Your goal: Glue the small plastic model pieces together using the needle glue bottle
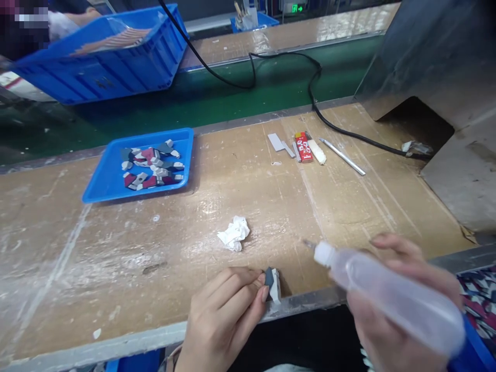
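Looks like a factory workroom; has a long brown work table (pixel 267 201) with scratches and white spots on top; has a green strip (pixel 232 108) running along behind, and past that one more table (pixel 294 35); holds lots of little parts (pixel 148 155) in red, grey and white, some in a flat blue tray (pixel 103 181) and a big heap (pixel 480 305) down at the right; has a big blue bin (pixel 116 77), with another person's sleeve (pixel 62 26) close by; shows a soft bottle (pixel 395 294) with a thin tip, and a black cord (pixel 344 130); has a glowing green exit sign (pixel 297 8) far back.
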A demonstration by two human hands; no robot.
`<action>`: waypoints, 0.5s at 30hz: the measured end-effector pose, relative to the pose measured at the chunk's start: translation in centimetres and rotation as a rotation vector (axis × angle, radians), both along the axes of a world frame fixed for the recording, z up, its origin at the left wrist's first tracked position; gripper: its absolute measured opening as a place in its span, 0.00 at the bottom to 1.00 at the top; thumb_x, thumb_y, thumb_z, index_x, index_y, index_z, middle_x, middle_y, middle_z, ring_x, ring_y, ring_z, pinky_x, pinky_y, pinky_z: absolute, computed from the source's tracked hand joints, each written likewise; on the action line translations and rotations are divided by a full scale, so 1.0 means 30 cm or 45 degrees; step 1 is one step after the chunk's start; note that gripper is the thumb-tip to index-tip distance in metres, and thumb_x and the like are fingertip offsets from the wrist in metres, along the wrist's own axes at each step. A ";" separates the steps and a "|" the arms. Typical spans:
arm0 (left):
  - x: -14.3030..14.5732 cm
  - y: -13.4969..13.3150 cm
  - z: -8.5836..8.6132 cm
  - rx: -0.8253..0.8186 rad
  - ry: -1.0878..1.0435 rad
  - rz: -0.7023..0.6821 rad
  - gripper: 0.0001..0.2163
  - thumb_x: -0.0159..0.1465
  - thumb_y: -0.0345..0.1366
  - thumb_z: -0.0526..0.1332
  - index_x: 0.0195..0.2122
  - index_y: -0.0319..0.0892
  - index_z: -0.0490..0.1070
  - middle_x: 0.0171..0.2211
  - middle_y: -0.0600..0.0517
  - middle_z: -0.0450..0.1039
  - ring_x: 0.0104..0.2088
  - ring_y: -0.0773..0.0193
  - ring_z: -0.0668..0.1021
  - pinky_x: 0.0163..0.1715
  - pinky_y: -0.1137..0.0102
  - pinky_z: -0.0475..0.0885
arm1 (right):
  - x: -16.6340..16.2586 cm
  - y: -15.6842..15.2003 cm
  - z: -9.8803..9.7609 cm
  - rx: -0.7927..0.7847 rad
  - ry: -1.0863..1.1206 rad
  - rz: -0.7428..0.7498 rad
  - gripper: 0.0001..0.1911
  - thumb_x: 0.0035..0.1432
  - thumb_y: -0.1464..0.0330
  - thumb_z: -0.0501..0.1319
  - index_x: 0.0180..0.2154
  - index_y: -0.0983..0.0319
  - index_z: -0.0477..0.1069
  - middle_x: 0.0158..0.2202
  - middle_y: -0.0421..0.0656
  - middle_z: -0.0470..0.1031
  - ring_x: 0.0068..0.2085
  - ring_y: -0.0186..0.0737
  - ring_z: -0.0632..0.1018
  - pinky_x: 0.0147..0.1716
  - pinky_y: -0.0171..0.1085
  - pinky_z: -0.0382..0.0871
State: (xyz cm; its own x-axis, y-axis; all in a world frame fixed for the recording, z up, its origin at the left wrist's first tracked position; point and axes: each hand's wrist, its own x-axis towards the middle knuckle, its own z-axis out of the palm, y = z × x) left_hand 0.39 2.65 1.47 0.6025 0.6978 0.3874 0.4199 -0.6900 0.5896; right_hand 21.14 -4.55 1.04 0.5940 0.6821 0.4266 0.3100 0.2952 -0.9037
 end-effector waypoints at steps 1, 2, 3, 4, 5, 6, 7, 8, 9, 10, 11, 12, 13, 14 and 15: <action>0.000 -0.002 0.001 0.010 0.011 -0.002 0.06 0.67 0.23 0.61 0.38 0.39 0.76 0.36 0.50 0.78 0.40 0.65 0.80 0.40 0.73 0.76 | 0.016 0.011 -0.008 -0.063 0.160 0.001 0.23 0.47 0.71 0.76 0.43 0.56 0.71 0.41 0.41 0.75 0.38 0.43 0.81 0.39 0.42 0.81; -0.002 -0.006 0.003 0.029 0.025 -0.005 0.06 0.67 0.24 0.61 0.39 0.39 0.76 0.37 0.50 0.79 0.40 0.65 0.80 0.41 0.73 0.76 | 0.031 0.021 -0.016 -0.135 0.342 0.016 0.22 0.46 0.71 0.76 0.41 0.56 0.70 0.42 0.41 0.75 0.39 0.43 0.81 0.42 0.44 0.80; -0.004 -0.010 0.003 0.057 0.041 -0.007 0.06 0.68 0.24 0.61 0.41 0.39 0.77 0.38 0.49 0.79 0.41 0.65 0.80 0.41 0.73 0.77 | 0.043 0.029 -0.025 -0.188 0.503 0.007 0.21 0.47 0.70 0.76 0.40 0.57 0.69 0.42 0.42 0.75 0.39 0.42 0.81 0.43 0.43 0.79; -0.008 -0.014 0.003 0.091 0.061 -0.006 0.07 0.68 0.25 0.60 0.43 0.39 0.77 0.39 0.49 0.80 0.42 0.64 0.80 0.42 0.72 0.77 | 0.053 0.034 -0.033 -0.227 0.603 0.007 0.21 0.48 0.69 0.76 0.39 0.57 0.68 0.41 0.42 0.75 0.39 0.41 0.81 0.42 0.41 0.78; -0.012 -0.019 0.001 0.125 0.093 -0.003 0.07 0.69 0.26 0.60 0.45 0.38 0.77 0.40 0.49 0.80 0.43 0.64 0.80 0.42 0.72 0.77 | 0.060 0.038 -0.041 -0.239 0.629 -0.011 0.20 0.50 0.65 0.75 0.39 0.57 0.68 0.40 0.42 0.75 0.38 0.40 0.80 0.40 0.39 0.77; -0.017 -0.025 -0.002 0.160 0.140 -0.002 0.08 0.70 0.28 0.60 0.47 0.38 0.77 0.42 0.48 0.80 0.44 0.63 0.80 0.42 0.71 0.77 | 0.066 0.040 -0.049 -0.247 0.597 -0.049 0.18 0.53 0.62 0.73 0.41 0.58 0.68 0.39 0.42 0.75 0.37 0.39 0.80 0.38 0.38 0.76; -0.022 -0.030 -0.006 0.200 0.188 0.001 0.09 0.71 0.31 0.60 0.49 0.37 0.76 0.43 0.48 0.80 0.45 0.61 0.79 0.43 0.69 0.78 | 0.069 0.042 -0.055 -0.257 0.522 -0.093 0.17 0.57 0.58 0.69 0.43 0.58 0.67 0.39 0.43 0.75 0.36 0.39 0.79 0.37 0.37 0.75; -0.027 -0.034 -0.011 0.234 0.233 0.004 0.11 0.71 0.35 0.60 0.51 0.36 0.75 0.44 0.47 0.80 0.46 0.60 0.79 0.43 0.68 0.78 | 0.072 0.045 -0.061 -0.267 0.438 -0.124 0.18 0.61 0.55 0.65 0.45 0.58 0.66 0.40 0.44 0.76 0.36 0.39 0.79 0.37 0.38 0.74; -0.030 -0.038 -0.017 0.261 0.264 0.010 0.13 0.71 0.38 0.60 0.51 0.36 0.75 0.45 0.47 0.80 0.46 0.59 0.79 0.44 0.66 0.78 | 0.074 0.050 -0.066 -0.285 0.367 -0.125 0.19 0.63 0.53 0.63 0.49 0.57 0.64 0.42 0.46 0.77 0.37 0.40 0.80 0.39 0.40 0.74; -0.031 -0.040 -0.023 0.280 0.277 0.018 0.14 0.71 0.40 0.60 0.52 0.35 0.74 0.45 0.47 0.80 0.47 0.58 0.78 0.44 0.65 0.78 | 0.077 0.055 -0.068 -0.308 0.305 -0.116 0.22 0.63 0.53 0.62 0.52 0.56 0.62 0.44 0.47 0.77 0.40 0.43 0.80 0.41 0.42 0.74; -0.031 -0.041 -0.028 0.290 0.270 0.029 0.14 0.71 0.40 0.60 0.51 0.35 0.74 0.44 0.47 0.80 0.47 0.58 0.78 0.44 0.65 0.77 | 0.079 0.062 -0.068 -0.366 0.236 -0.095 0.26 0.61 0.53 0.64 0.54 0.56 0.60 0.46 0.48 0.77 0.43 0.45 0.81 0.44 0.44 0.74; -0.029 -0.042 -0.032 0.291 0.250 0.037 0.13 0.71 0.38 0.60 0.51 0.35 0.74 0.44 0.48 0.80 0.47 0.59 0.78 0.45 0.66 0.76 | 0.083 0.070 -0.066 -0.468 0.149 -0.064 0.28 0.59 0.53 0.66 0.55 0.55 0.60 0.48 0.49 0.78 0.46 0.49 0.80 0.46 0.47 0.73; -0.025 -0.042 -0.036 0.283 0.225 0.045 0.11 0.71 0.36 0.60 0.50 0.36 0.74 0.43 0.48 0.79 0.46 0.60 0.77 0.45 0.66 0.75 | 0.086 0.077 -0.062 -0.595 0.045 -0.044 0.29 0.56 0.52 0.67 0.54 0.55 0.62 0.48 0.49 0.78 0.48 0.52 0.80 0.48 0.50 0.72; -0.020 -0.041 -0.038 0.271 0.198 0.049 0.09 0.72 0.34 0.60 0.49 0.36 0.74 0.42 0.49 0.79 0.45 0.61 0.77 0.44 0.67 0.74 | 0.090 0.084 -0.057 -0.730 -0.068 -0.035 0.28 0.55 0.51 0.68 0.52 0.55 0.66 0.48 0.48 0.79 0.49 0.54 0.79 0.49 0.51 0.71; -0.015 -0.041 -0.038 0.261 0.169 0.061 0.08 0.72 0.33 0.59 0.49 0.36 0.74 0.40 0.49 0.78 0.44 0.61 0.77 0.44 0.67 0.73 | 0.094 0.089 -0.052 -0.846 -0.172 -0.031 0.26 0.54 0.50 0.67 0.49 0.55 0.69 0.48 0.47 0.79 0.50 0.56 0.79 0.49 0.52 0.71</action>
State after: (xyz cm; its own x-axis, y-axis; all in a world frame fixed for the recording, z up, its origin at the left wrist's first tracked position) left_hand -0.05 1.41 0.32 0.6258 0.6416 0.4436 0.5192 -0.7670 0.3770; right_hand 23.96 -1.88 -0.51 0.5832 0.8123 -0.0070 0.4327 -0.3180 -0.8436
